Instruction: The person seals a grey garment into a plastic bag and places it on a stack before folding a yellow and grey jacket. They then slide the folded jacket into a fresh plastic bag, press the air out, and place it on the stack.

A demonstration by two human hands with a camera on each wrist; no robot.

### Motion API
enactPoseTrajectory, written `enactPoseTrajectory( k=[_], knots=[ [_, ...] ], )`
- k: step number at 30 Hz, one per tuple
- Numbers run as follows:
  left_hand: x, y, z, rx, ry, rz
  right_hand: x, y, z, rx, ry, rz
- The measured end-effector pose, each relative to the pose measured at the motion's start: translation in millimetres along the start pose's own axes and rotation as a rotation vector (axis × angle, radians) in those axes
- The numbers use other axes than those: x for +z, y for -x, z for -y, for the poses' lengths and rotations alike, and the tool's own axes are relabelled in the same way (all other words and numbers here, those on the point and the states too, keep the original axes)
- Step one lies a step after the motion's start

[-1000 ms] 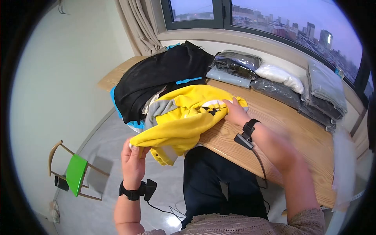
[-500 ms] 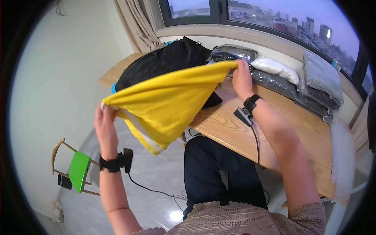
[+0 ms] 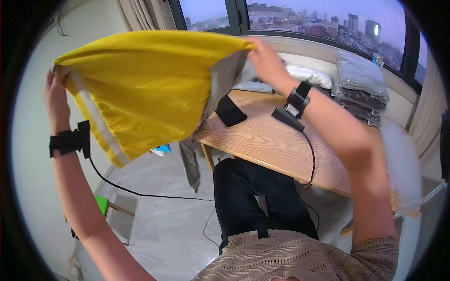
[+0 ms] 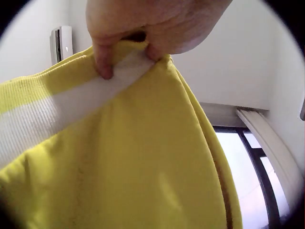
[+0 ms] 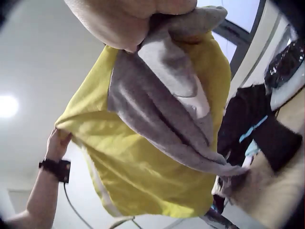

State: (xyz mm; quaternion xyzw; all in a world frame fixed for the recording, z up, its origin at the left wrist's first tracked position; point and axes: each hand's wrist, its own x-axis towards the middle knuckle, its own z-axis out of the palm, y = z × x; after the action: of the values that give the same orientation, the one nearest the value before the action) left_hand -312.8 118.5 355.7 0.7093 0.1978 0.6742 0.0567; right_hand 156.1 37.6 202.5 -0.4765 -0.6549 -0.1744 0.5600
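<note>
My left hand (image 3: 57, 100) pinches the yellow top (image 3: 145, 89) by its striped end. My right hand (image 3: 269, 65) pinches the far side. I just lifted it higher, so more hangs open. It runs long from left fingers to right, stripe leftmost. Past my right fingers sit bags (image 3: 361, 77).

We seem to be in a plain room high above a city, home or small workroom we cannot tell, with a curtain (image 3: 137, 15) by a wide window (image 3: 243, 19) over distant buildings (image 3: 353, 22), a wooden table (image 3: 281, 140), clear-bagged folded bundles (image 3: 360, 77) and a green-seated chair (image 3: 101, 204).
</note>
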Motion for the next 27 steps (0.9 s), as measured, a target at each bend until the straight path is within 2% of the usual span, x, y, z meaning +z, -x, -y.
enactPoseTrajectory(
  k=[1,2,3,4,5,6,7,8,10,11,12,14,16,17,18,20,21,22,23,26,27],
  knots=[
    [-12.5,-5.6,0.2,-0.030,-0.034,-0.063,4.8,12.6,18.3,0.019,-0.031,0.071],
    [-22.9,-8.8,-1.0,-0.057,-0.070,-0.126,17.1,25.0,31.2,-0.024,-0.181,0.124],
    [-35.1,-8.5,1.7,-0.053,-0.074,-0.129,25.6,38.3,52.3,-0.036,-0.259,0.197],
    [-51.5,-5.4,8.3,-0.079,-0.095,-0.194,49.3,51.8,58.7,-0.148,-0.292,0.160],
    [-72.4,-1.6,17.0,-0.105,-0.117,-0.260,65.2,65.2,75.2,-0.140,-0.349,0.192],
    [-113.3,1.7,39.4,0.163,-0.650,-0.081,80.5,79.3,90.2,-0.074,-0.458,0.275],
    [-133.4,12.7,47.4,0.078,-0.593,-0.122,83.1,92.4,116.9,0.102,-0.578,0.409],
    [-148.1,24.0,47.6,-0.004,-0.535,-0.163,95.8,107.3,132.9,0.077,-0.571,0.429],
    [-162.1,48.1,26.5,-0.217,-0.144,-0.347,103.1,127.3,163.9,0.099,-0.753,0.545],
    [-193.0,51.8,33.6,-0.157,-0.200,-0.294,109.3,137.6,177.4,0.138,-0.868,0.555],
    [-230.9,57.4,36.2,-0.100,-0.217,-0.075,110.2,144.7,193.8,0.227,-1.071,0.601],
    [-256.8,62.8,17.8,-0.164,-0.164,-0.206,96.0,147.9,226.7,0.184,-0.962,0.665],
    [-256.7,61.1,-11.5,-0.315,-0.087,-0.355,84.0,149.7,254.3,0.096,-1.204,0.748],
    [-252.9,63.1,-26.5,-0.314,-0.109,-0.301,76.9,144.8,259.1,0.100,-1.209,0.739],
    [-259.1,57.9,-31.7,-0.275,-0.351,-0.243,67.7,138.2,259.4,0.077,-1.146,0.661],
    [-270.4,48.0,-31.5,-0.317,-0.517,-0.145,50.8,122.1,248.0,0.049,-0.980,0.531],
    [-266.7,46.8,-32.6,-0.320,-0.509,-0.139,42.3,110.0,237.0,0.042,-0.880,0.475],
    [-250.3,47.8,-39.9,-0.230,-0.430,-0.124,32.4,97.2,226.0,0.056,-0.865,0.414],
    [-237.0,47.0,-43.7,-0.141,-0.346,-0.111,19.1,81.4,212.7,-0.015,-0.837,0.344],
    [-207.0,27.5,-41.9,-0.133,-0.200,-0.055,-42.7,47.9,197.4,-0.194,-0.524,0.089],
    [-202.3,20.2,-36.6,-0.090,-0.138,0.074,-58.3,30.8,182.5,-0.264,-0.459,0.102]
  ],
)
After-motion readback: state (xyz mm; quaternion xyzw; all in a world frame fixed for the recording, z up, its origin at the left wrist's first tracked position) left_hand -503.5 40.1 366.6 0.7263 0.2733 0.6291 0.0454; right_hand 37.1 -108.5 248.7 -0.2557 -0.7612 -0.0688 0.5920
